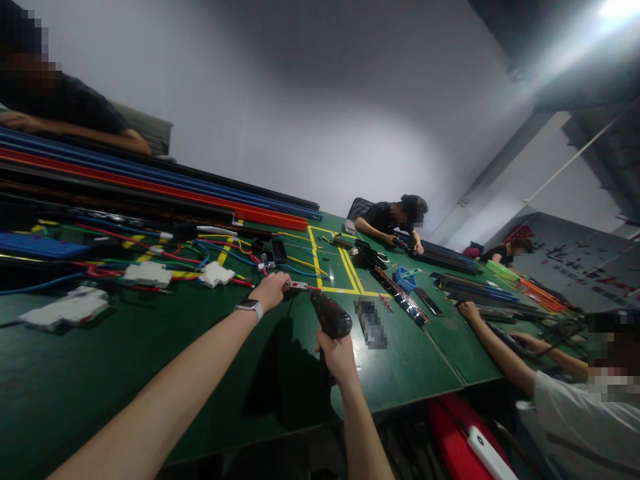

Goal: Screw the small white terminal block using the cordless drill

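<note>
My right hand (337,357) is wrapped round the handle of a dark cordless drill (331,316), its front end pointing away over the green table (210,360). My left hand (270,291), with a watch (249,305) at the wrist, is closed low over the table. A small red and white piece (299,285) lies just past its fingertips, near the drill's front. What the left fingers pinch is hidden. Red wires (240,282) run up to that hand from the left. White modules (217,274) with coloured wires lie left of it.
Long blue and orange rails (270,212) line the table's far left side. A dark flat panel (371,323) lies right of the drill. Beyond are yellow tape lines (345,291), a shiny metal strip (400,297) and a blue bin (406,279). Several people work around the table.
</note>
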Available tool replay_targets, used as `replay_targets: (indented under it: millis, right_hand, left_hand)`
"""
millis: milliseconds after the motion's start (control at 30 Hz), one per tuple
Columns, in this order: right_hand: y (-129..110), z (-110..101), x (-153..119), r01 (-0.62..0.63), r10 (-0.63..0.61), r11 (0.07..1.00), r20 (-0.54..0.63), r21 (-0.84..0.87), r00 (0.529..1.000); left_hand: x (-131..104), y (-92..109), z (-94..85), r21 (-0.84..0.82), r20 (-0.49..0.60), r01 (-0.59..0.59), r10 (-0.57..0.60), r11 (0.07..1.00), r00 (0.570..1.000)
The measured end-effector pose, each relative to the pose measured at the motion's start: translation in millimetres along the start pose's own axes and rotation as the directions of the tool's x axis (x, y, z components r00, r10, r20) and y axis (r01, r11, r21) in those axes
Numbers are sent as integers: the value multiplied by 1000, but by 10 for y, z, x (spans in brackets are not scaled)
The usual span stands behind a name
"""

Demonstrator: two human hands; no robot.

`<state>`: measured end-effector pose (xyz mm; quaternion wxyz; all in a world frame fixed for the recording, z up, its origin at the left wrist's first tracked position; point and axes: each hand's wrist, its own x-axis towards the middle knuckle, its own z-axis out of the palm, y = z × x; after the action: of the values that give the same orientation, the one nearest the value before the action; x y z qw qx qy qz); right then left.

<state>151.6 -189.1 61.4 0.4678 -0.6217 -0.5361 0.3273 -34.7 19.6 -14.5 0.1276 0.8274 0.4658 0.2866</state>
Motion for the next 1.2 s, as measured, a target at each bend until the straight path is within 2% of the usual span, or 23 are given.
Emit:
replay_targets:
  millis: [833,1200]
  right_hand:
    - [40,-3,14,44,-44,999,10,21,999]
    - [25,-7,3,25,-25,1000,8,-4,1000]
  left_hand:
    - [-7,37,-28,3,12,18,-19,1000,1000]
    - [-10,41,-46,0,15,16,-16,1000,1000]
